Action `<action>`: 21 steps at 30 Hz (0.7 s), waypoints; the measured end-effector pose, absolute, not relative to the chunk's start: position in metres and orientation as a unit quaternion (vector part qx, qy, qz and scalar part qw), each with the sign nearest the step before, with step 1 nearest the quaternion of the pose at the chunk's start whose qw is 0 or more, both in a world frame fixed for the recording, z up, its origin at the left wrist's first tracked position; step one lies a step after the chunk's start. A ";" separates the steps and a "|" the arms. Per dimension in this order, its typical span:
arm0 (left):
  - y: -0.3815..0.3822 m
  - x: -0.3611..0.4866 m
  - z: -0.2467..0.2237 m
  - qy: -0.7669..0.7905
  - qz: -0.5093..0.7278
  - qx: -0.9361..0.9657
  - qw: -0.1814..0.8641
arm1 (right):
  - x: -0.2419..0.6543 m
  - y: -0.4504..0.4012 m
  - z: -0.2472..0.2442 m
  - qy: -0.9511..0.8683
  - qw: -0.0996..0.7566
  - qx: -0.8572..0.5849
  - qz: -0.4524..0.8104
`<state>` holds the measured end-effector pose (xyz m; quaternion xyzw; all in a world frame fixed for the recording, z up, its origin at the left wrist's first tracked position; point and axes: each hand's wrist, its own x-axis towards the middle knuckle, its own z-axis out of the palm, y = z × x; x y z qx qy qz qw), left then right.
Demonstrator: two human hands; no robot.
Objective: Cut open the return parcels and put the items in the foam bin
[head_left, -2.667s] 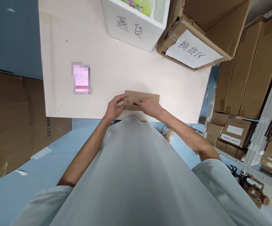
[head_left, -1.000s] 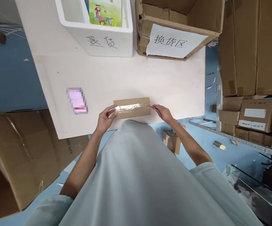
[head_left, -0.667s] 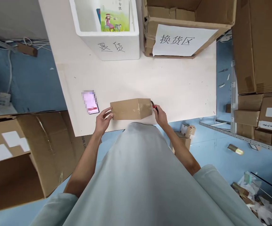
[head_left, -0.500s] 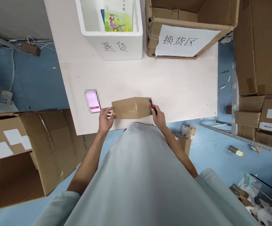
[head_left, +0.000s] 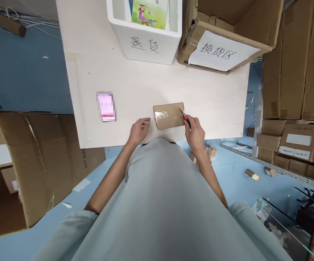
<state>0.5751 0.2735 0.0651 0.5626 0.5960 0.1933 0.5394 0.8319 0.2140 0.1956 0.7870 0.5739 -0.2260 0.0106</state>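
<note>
A small brown cardboard box (head_left: 169,116) lies on the white table near its front edge, with shiny clear tape across its left end. My right hand (head_left: 195,133) is closed around a red and black utility knife (head_left: 186,120). The knife's blade points up and left over the right part of the box; whether it touches the cardboard I cannot tell. Just left of the box, my left hand (head_left: 139,130) is open and empty, its fingers stretched toward the box's left end with a small gap between.
A phone (head_left: 106,107) lies on the table (head_left: 135,83) to the left. At the back stand a white foam bin (head_left: 151,47) with picture books and a labelled open carton (head_left: 227,50). A big open carton (head_left: 50,152) is at the left; shelved boxes (head_left: 295,141) stand right.
The box has been turned, so one broad face now shows instead of two. My left hand has come off its left end. My right hand keeps the knife. The view has shifted.
</note>
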 end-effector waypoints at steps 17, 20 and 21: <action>0.382 0.595 0.110 0.451 0.175 0.600 0.637 | 0.739 0.217 0.208 0.514 -0.003 0.775 -0.367; 0.386 0.594 0.110 0.447 0.166 0.591 0.650 | 0.729 0.226 0.210 0.506 0.032 0.790 -0.344; 0.387 0.594 0.110 0.447 0.164 0.589 0.653 | 0.726 0.229 0.212 0.502 0.040 0.794 -0.340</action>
